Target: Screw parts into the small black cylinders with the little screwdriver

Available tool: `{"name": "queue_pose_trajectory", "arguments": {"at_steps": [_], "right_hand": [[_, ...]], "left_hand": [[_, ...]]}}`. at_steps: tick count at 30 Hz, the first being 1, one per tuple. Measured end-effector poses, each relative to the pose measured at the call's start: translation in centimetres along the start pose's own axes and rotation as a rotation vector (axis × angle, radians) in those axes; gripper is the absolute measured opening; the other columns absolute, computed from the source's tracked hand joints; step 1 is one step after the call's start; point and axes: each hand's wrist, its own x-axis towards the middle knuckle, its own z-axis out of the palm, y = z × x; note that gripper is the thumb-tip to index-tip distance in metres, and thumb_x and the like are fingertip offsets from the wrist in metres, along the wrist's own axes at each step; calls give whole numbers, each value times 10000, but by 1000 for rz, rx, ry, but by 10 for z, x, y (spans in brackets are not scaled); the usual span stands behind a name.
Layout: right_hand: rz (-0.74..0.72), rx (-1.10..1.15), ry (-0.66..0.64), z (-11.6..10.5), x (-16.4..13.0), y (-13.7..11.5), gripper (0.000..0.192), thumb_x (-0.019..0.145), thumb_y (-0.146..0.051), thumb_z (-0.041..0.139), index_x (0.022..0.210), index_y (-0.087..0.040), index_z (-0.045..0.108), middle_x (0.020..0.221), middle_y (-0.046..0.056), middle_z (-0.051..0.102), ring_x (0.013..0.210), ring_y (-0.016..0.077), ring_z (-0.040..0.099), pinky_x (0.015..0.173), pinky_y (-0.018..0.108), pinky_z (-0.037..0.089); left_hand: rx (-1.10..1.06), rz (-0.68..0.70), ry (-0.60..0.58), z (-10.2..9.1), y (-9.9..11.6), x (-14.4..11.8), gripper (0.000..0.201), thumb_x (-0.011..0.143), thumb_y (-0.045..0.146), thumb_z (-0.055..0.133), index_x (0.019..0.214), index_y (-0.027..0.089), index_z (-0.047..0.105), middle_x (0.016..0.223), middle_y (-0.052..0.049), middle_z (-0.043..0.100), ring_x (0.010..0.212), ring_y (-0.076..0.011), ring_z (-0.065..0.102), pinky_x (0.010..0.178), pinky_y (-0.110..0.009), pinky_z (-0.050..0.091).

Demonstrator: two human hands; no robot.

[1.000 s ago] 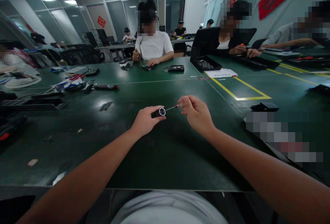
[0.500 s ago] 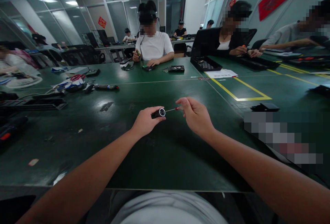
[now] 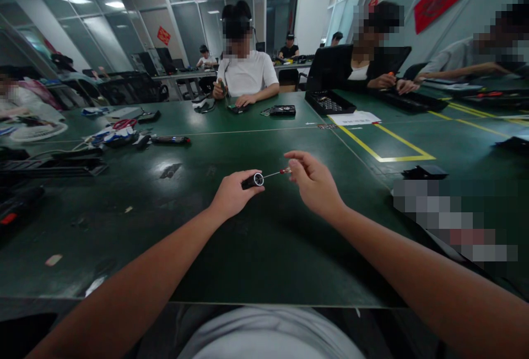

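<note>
We have our left hand [image 3: 233,193] clamped round the small black cylinder [image 3: 253,181] above the green surface [image 3: 264,248], our right hand [image 3: 314,182] pinching the thin screwdriver [image 3: 278,172] at its ringed end, so fastening looks underway, not finished.

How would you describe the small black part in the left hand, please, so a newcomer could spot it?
On the green table, find the left hand at the centre. The black cylinder pokes out of it, with a shiny ring facing a thin red-handled screwdriver held by the right hand.
</note>
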Motion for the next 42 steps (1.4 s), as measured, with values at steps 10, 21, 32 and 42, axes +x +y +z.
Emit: {"name": "queue_pose_trajectory", "arguments": {"at_steps": [10, 21, 32, 42], "right_hand": [[388, 511, 78, 1, 16, 23, 245, 919, -459, 558, 811, -242, 586, 673, -13, 528, 578, 156, 514, 685, 372, 554], [302, 448, 76, 9, 14, 30, 290, 896, -506, 603, 886, -216, 607, 766, -3, 623, 665, 138, 590, 665, 311, 505], [247, 332, 8, 3, 10, 27, 244, 958, -457, 555, 954, -222, 619, 844, 14, 671, 722, 159, 633, 718, 332, 515], [298, 302, 40, 4, 2, 24, 211, 974, -433, 546, 994, -231, 603, 848, 20, 662, 763, 176, 636, 751, 351, 523]], "left_hand": [[133, 164, 24, -2, 2, 7, 412, 872, 314, 724, 1275, 261, 658, 1200, -54, 708, 1120, -235, 624, 1012, -422, 458], [29, 15, -33, 4, -9, 5, 423, 851, 294, 743, 1266, 276, 661, 1167, -40, 709, 1086, -226, 631, 986, -411, 467], [-71, -43, -94, 7, -6, 9, 420, 840, 255, 753, 1251, 283, 673, 1195, -40, 698, 1123, -225, 624, 1018, -411, 469], [-150, -90, -88, 8, -8, 10, 428, 835, 251, 761, 1252, 279, 670, 1211, -44, 689, 1144, -223, 623, 1042, -417, 465]]}}
